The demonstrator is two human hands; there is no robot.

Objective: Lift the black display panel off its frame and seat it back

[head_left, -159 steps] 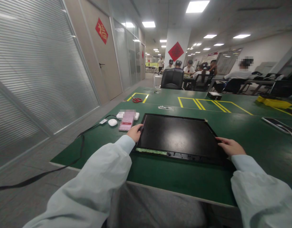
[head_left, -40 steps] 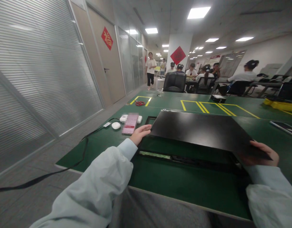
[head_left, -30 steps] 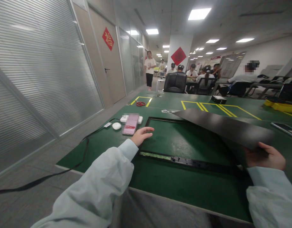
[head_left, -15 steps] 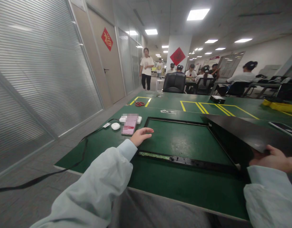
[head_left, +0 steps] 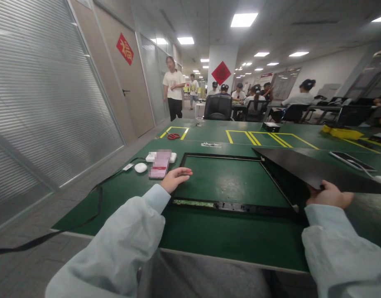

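Note:
A black rectangular frame (head_left: 223, 157) lies on the green table (head_left: 227, 236), with a strip of green circuit board (head_left: 193, 203) along its near side. My left hand (head_left: 177, 179) rests over the frame's left side, fingers stretched out, holding nothing. At the right, my right hand (head_left: 329, 195) grips the near edge of a thin dark panel (head_left: 295, 165). That panel is tilted, and its far left corner lies close to the frame's far right corner. My right fingertips are partly hidden under the panel.
A pink-screened phone (head_left: 159, 164) and a white rounded case (head_left: 141, 167) lie left of the frame. Red-handled scissors (head_left: 173, 136), a small black box (head_left: 271, 127) and another phone (head_left: 351, 161) are farther out. A person (head_left: 173, 89) stands beyond the table.
The view has turned slightly right, so everything sits farther left. The standing person has come nearer. Both hands keep about the same places relative to frame and panel.

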